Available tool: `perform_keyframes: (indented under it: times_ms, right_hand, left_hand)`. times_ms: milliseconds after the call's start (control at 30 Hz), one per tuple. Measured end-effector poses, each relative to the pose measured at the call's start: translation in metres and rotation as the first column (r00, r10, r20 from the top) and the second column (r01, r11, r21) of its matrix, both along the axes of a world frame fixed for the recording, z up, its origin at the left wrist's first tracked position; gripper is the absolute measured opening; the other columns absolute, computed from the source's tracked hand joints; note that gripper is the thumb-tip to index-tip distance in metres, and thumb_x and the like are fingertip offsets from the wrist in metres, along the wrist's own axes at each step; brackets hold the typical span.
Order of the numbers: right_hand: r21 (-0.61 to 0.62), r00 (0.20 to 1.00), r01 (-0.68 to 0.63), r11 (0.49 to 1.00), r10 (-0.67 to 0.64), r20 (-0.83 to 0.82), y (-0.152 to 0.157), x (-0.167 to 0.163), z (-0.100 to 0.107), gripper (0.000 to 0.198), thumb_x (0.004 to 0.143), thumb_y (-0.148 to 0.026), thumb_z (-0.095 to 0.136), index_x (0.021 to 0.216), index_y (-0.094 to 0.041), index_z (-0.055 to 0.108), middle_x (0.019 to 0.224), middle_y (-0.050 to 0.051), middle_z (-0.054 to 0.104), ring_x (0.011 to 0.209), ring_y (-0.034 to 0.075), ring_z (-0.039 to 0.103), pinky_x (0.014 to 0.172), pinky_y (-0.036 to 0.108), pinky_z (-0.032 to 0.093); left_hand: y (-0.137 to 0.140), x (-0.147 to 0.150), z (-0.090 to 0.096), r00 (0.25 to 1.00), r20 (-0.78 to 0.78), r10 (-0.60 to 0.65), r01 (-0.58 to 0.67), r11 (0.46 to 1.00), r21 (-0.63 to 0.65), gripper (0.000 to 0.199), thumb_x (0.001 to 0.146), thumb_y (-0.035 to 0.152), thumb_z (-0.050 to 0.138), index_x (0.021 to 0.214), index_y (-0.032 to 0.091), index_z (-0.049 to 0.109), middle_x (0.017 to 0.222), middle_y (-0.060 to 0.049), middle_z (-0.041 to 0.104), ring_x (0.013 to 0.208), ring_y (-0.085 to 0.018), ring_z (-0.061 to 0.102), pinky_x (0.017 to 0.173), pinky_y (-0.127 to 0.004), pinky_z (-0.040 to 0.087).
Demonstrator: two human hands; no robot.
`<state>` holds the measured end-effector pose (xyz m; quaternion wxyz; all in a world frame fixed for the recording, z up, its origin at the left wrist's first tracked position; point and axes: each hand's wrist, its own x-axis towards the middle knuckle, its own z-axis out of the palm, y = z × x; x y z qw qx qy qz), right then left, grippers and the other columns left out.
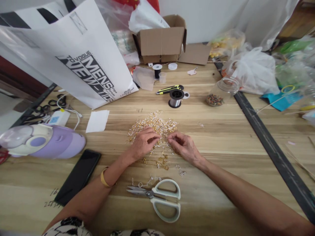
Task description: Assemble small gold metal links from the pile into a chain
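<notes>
A loose heap of small gold and silver chain pieces lies on the wooden table. At the heap's near left side, my left hand is closed in a pinch. My right hand pinches just across from it, the fingertips of both hands a short way apart. Whatever sits between the fingers is too small to make out. Nearer to me lie gold chains, a short silver chain and another silver chain with a ring. Scissors with pale green handles rest below them, blades slightly apart.
On the left are a black phone, a purple bottle, white paper and a large paper bag. Beyond the heap stand a wire spool, a utility knife, a bead jar and a cardboard box.
</notes>
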<state>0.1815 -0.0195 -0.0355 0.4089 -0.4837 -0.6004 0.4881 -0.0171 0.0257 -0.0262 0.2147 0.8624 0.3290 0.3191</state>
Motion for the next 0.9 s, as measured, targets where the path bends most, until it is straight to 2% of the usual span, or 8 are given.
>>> perform_keyframes:
  times_ms: [233, 500, 900]
  right_hand:
    - [0.029, 1.0, -0.006, 1.0, 0.005, 0.029, 0.0, -0.001, 0.001, 0.019, 0.085, -0.033, 0.054, 0.083, -0.015, 0.059, 0.058, -0.002, 0.047, 0.052, 0.01, 0.04, 0.047, 0.022, 0.032]
    - [0.135, 0.995, -0.044, 0.99, 0.031, 0.096, -0.002, -0.001, 0.002, 0.015, 0.086, -0.027, 0.055, 0.091, -0.015, 0.061, 0.068, 0.001, 0.055, 0.058, 0.011, 0.046, 0.053, 0.024, 0.037]
    - [0.349, 0.967, -0.132, 0.928, 0.043, 0.251, -0.003, 0.0, -0.005, 0.013, 0.09, -0.021, 0.049, 0.093, -0.016, 0.06, 0.076, 0.005, 0.059, 0.068, 0.015, 0.053, 0.064, 0.029, 0.043]
  left_hand:
    - [-0.002, 0.003, 0.0, 1.0, 0.021, 0.018, -0.019, 1.0, 0.025, 0.007, 0.082, 0.015, 0.061, 0.077, 0.015, 0.065, 0.071, -0.003, 0.064, 0.073, -0.016, 0.056, 0.074, -0.032, 0.045]
    - [-0.008, 0.012, 0.002, 0.999, -0.021, -0.027, 0.029, 0.998, 0.058, 0.007, 0.082, 0.015, 0.061, 0.076, 0.014, 0.064, 0.072, -0.004, 0.063, 0.074, -0.015, 0.055, 0.073, -0.031, 0.045]
    - [-0.013, 0.015, 0.003, 0.998, -0.045, -0.032, 0.034, 0.999, 0.04, 0.011, 0.083, 0.017, 0.06, 0.073, 0.014, 0.063, 0.072, -0.005, 0.064, 0.076, -0.017, 0.055, 0.072, -0.033, 0.046]
